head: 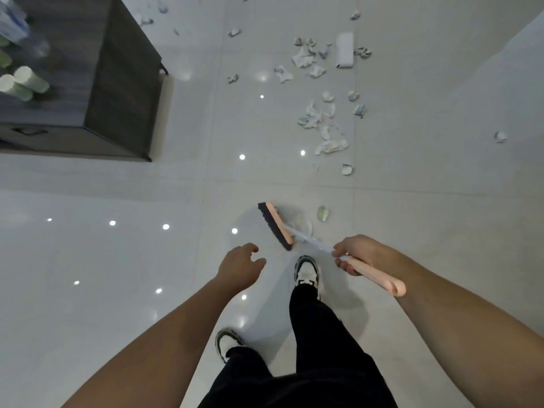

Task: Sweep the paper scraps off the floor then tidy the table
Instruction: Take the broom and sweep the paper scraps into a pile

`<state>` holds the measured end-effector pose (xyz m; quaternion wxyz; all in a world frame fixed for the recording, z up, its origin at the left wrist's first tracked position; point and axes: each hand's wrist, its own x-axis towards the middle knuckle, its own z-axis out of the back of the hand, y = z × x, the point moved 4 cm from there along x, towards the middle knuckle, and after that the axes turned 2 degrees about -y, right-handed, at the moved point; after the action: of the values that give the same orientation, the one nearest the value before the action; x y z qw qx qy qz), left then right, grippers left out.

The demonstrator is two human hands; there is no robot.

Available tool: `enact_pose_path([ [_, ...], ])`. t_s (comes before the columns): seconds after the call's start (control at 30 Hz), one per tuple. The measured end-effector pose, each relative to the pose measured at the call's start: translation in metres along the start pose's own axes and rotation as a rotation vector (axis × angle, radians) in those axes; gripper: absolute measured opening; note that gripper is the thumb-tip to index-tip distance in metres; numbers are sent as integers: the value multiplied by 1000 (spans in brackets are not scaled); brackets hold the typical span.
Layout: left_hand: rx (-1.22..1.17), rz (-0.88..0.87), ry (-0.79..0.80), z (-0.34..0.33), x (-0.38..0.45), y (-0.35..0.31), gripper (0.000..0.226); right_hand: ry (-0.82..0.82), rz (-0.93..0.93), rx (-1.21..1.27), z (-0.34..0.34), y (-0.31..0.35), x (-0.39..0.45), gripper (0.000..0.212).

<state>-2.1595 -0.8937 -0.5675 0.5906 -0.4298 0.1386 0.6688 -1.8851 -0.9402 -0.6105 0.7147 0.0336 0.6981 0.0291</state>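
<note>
My right hand (357, 253) grips the pink handle of a broom (379, 276). Its pink head with dark bristles (275, 225) rests on the glossy white floor just ahead of my front foot. A pale green scrap (323, 213) and a white scrap (303, 223) lie right beside the broom head. Several crumpled paper scraps (322, 125) are strewn farther ahead, with another cluster (306, 55) near a white dustpan-like object (345, 50). My left hand (240, 265) hovers with fingers loosely spread and holds nothing.
A dark wooden table (97, 69) stands at the upper left, with pale green cups (25, 82) and bottles on it. More scraps (147, 20) lie beyond its far corner. One stray scrap (500, 136) sits far right. My sneakers (306, 272) stand behind the broom.
</note>
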Motion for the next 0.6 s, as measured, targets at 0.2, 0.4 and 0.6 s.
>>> enact_pose_path([
  [0.2,48,-106,15,4,42,-86,48,-131,75,-64,79,43,3,22],
  [0.4,130,-172,33,15,74,-138,47,-315,99,-11,110,71,5,5],
  [0.6,247,-248,103,25,99,-176,48,-364,81,280,117,74,-15,9],
])
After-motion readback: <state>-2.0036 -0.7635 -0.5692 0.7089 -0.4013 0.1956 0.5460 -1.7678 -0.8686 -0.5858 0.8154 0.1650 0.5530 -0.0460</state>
